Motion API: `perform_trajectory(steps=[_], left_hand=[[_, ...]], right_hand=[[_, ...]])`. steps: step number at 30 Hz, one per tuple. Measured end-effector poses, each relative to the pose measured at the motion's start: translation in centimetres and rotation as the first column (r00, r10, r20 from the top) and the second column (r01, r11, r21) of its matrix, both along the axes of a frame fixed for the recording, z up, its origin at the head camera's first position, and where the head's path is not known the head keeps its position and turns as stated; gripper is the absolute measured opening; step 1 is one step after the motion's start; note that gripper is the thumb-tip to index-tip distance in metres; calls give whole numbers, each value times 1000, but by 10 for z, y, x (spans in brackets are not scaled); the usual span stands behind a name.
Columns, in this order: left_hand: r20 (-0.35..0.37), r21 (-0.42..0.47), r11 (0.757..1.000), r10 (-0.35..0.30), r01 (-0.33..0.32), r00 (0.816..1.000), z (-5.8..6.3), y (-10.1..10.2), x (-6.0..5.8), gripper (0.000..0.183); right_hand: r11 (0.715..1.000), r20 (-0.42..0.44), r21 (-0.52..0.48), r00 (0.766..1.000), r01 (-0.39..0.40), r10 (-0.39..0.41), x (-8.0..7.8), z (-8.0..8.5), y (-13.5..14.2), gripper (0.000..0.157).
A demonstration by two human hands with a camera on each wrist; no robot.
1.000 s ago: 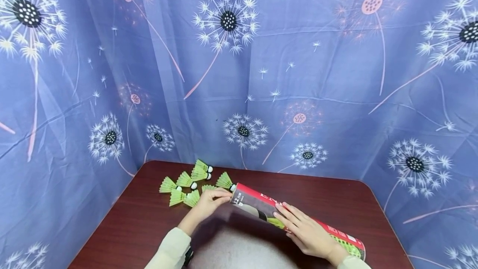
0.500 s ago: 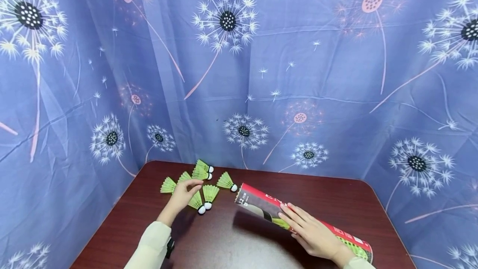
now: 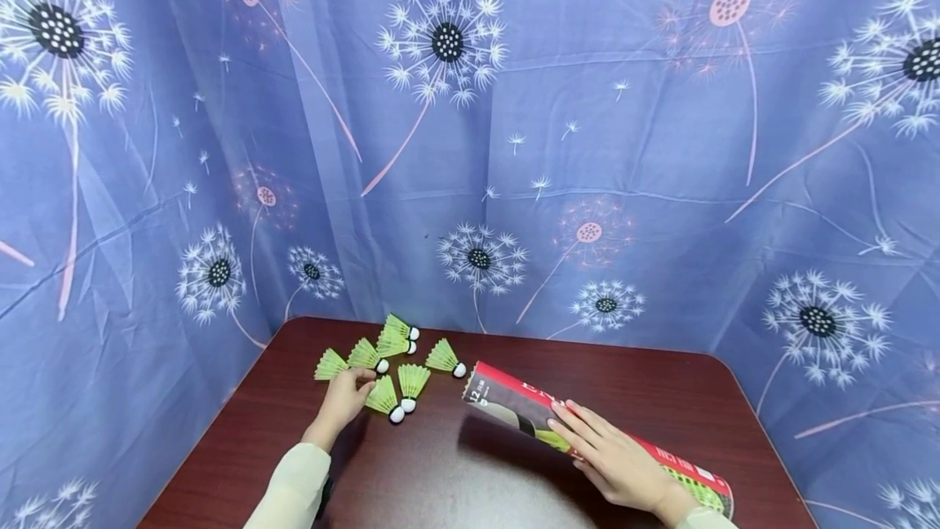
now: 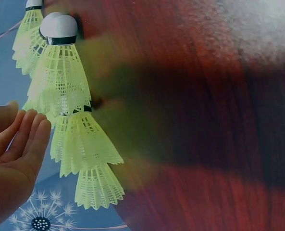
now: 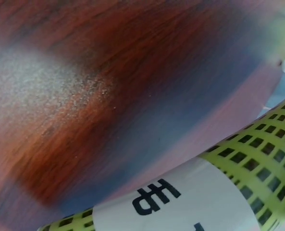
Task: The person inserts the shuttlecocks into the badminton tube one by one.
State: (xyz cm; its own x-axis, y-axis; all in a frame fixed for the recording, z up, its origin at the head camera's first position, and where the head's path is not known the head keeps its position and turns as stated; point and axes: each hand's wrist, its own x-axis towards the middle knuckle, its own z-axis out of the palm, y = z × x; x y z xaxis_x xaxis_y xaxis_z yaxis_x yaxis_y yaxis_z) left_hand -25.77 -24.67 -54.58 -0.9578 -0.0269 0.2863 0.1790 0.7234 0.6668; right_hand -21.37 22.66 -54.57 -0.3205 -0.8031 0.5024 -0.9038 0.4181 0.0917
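My left hand [image 3: 343, 403] hovers among several yellow-green shuttlecocks on the left side of the table, thumb and fingers loosely bent with nothing between them. Its fingertips overlap the skirt of one shuttlecock [image 3: 383, 397] in the head view. In the left wrist view, white-tipped shuttlecocks [image 4: 61, 82] stand in a row beside the fingers. My right hand [image 3: 613, 457] grips a red and grey shuttlecock tube [image 3: 507, 398] around its middle, fingers across the top. The tube slants, its far-left mouth facing the shuttlecocks, and a jagged yellow-green edge shows at that mouth.
One shuttlecock [image 3: 444, 357] lies apart from the others, close to the tube's mouth. The dark red-brown table [image 3: 587, 366] ends at a blue dandelion-print curtain [image 3: 411, 227] behind and at both sides.
The left hand has drawn back from the tube's mouth to the left, over the shuttlecocks, and then lowered toward the near ones. The right hand and tube have shifted slightly right.
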Motion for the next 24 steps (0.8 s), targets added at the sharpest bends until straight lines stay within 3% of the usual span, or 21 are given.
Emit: perform_trajectory(steps=[12,24], left_hand=[[2,-73,997,18,-18,1000,-10,-1,6,6],[-17,-25,1000,-3,3,1000,-15,-5,9,9]], right_hand=[[1000,-11,5,1000,3,-3,0,1,-1,50],[1000,-17,0,1000,-8,8,3,1,-3,49]])
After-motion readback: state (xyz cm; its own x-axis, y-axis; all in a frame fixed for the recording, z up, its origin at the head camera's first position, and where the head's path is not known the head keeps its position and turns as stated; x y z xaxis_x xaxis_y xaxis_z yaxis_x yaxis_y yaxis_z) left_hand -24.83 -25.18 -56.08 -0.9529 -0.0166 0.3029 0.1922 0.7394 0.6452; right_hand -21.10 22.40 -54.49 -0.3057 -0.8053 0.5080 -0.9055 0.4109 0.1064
